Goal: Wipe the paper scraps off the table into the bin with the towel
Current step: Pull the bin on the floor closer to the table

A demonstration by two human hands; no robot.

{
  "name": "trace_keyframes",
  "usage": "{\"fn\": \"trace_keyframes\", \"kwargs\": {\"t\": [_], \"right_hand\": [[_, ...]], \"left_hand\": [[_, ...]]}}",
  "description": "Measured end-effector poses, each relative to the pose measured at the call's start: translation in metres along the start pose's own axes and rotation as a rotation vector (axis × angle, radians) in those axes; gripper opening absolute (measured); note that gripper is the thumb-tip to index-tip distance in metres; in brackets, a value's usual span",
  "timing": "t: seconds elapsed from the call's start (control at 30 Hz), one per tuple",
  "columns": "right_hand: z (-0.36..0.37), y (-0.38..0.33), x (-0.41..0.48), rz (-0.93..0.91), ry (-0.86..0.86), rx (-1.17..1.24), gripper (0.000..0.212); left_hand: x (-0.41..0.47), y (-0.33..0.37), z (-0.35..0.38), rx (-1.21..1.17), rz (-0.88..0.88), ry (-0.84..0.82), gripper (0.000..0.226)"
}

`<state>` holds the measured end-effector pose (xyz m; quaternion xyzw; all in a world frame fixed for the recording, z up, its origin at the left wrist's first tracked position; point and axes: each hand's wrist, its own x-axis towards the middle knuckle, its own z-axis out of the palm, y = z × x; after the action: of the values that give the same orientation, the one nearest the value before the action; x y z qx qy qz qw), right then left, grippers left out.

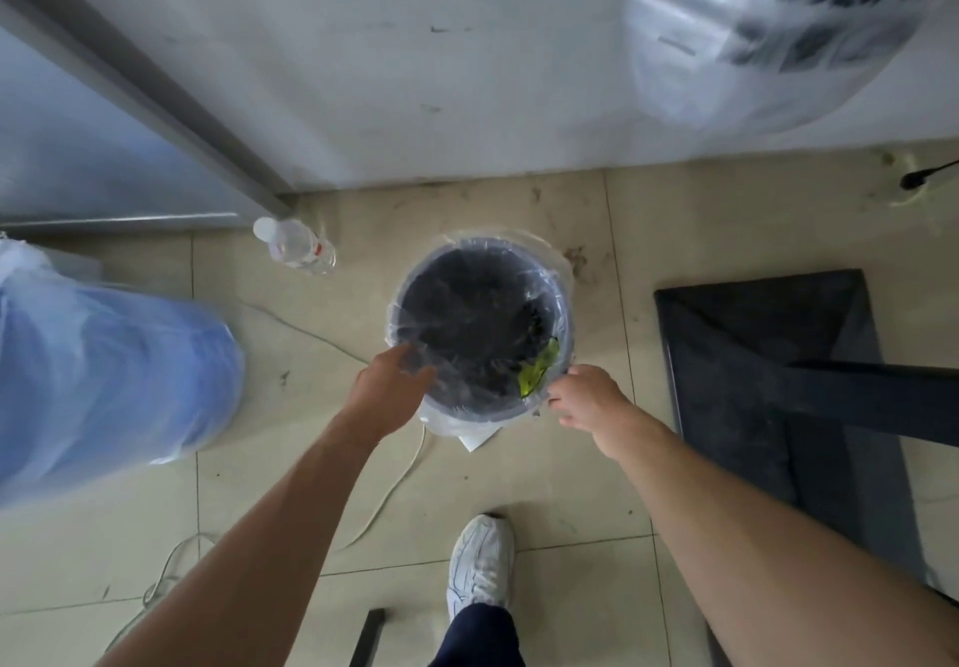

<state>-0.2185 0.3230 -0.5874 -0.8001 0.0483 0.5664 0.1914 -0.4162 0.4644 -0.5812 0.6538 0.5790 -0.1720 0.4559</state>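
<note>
We hold the round dark bin (480, 326) on the tiled floor: our left hand (386, 391) clutches its crinkly clear liner, our right hand (586, 399) apparently pinches its near rim.

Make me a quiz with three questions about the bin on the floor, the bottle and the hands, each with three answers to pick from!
1. Where is the water bottle?
A. inside the bin
B. on the floor, to the left of the bin and nearer the wall
C. in the right hand

2. What colour is the scrap inside the bin?
A. yellow-green
B. red
C. blue

3. What are the left hand and the right hand doing?
A. both at the bin's near rim, on its clear liner
B. both holding a towel
C. one is lifting the shoe

Answers: 1 B, it lies on the tiles by the wall. 2 A, a bright yellow-green bit shows against the dark inside. 3 A, the fingers meet the plastic at the rim.
</note>
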Motion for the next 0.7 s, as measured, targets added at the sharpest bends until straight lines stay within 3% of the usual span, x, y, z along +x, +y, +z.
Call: {"fn": "trace_keyframes", "kwargs": {"t": [0.13,0.33,0.5,0.7], "right_hand": [[-0.006,-0.005,-0.012,0.04,-0.038,0.145,0.022],[-0.008,-0.02,-0.05,0.072,-0.113,0.373,0.019],[-0.013,-0.016,-0.099,0.102,-0.133,0.564,0.023],[-0.064,-0.01,-0.201,0.07,-0.168,0.555,0.028]], "left_hand": [[-0.005,0.01,-0.003,0.031,-0.028,0.07,0.04],[-0.034,0.029,-0.01,-0.031,-0.102,0.339,0.036],[-0.076,0.036,-0.027,-0.144,-0.122,0.386,0.029],[-0.181,0.079,-0.054,-0.14,-0.034,0.361,0.035]]}}
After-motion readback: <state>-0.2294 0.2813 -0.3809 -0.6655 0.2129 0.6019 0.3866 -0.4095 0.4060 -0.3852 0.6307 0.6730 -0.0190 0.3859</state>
